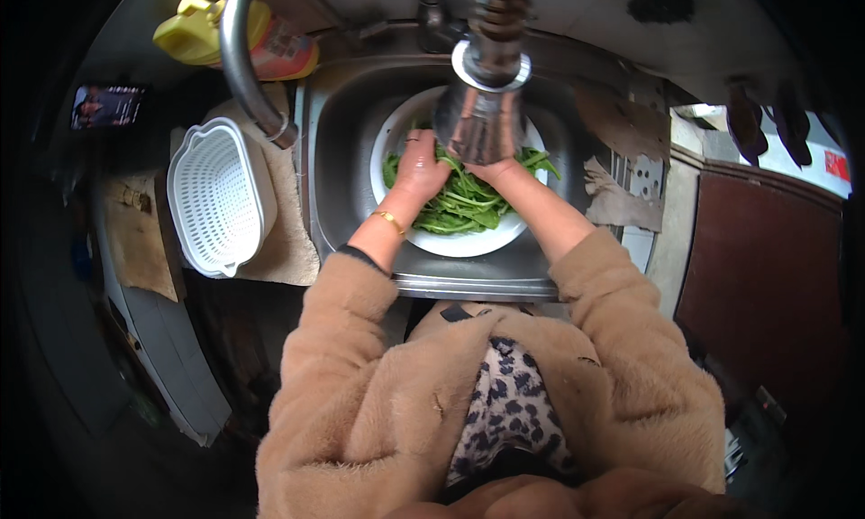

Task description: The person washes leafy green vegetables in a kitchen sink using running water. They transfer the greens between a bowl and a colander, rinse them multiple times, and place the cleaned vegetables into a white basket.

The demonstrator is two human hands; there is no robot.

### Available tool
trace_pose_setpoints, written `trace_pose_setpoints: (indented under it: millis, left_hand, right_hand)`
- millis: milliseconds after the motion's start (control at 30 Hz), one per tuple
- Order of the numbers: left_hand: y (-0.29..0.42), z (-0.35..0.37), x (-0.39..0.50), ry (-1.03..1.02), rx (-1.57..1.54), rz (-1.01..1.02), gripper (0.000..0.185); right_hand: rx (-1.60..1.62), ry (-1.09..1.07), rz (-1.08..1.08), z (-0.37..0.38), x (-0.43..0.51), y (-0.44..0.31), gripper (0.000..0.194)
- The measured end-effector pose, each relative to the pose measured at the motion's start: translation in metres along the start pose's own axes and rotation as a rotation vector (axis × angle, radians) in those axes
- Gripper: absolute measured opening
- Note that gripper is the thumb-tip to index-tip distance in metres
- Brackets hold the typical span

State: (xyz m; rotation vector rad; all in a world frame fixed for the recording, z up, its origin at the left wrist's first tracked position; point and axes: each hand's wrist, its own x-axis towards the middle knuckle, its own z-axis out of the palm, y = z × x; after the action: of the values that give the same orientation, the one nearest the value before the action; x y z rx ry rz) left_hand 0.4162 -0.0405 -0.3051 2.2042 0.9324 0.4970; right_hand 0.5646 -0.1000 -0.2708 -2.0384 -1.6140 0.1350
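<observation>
Leafy green vegetables (466, 205) lie in a round white basin (461, 246), which stands in a stainless steel sink (344, 147). My left hand (420, 164) is among the greens on the basin's left side, its fingers bent down and partly hidden in them. My right hand (492, 169) reaches into the greens at the basin's right; the metal spray head of a faucet (483, 113) hides most of its fingers. Whether either hand grips any leaves cannot be made out.
A white plastic colander (219, 198) rests on a beige towel (290, 228) left of the sink. Behind it stand a curved metal spout (236, 53) and a yellow-capped pump bottle (270, 42). A wooden board (142, 249) lies far left. Brown cloths (622, 198) lie right of the sink.
</observation>
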Motion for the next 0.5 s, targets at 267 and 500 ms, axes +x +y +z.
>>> trace_pose_setpoints:
  millis: [267,500]
  left_hand:
    - [0.056,-0.058,-0.037,0.027,-0.225,0.083,0.033]
    - [0.071,-0.052,-0.047,-0.430,0.356,0.154,0.065]
  right_hand:
    - [0.610,-0.002,-0.065,-0.060,-0.017,-0.034,0.039]
    - [-0.184,-0.057,0.214,-0.100,-0.053,0.008,0.045]
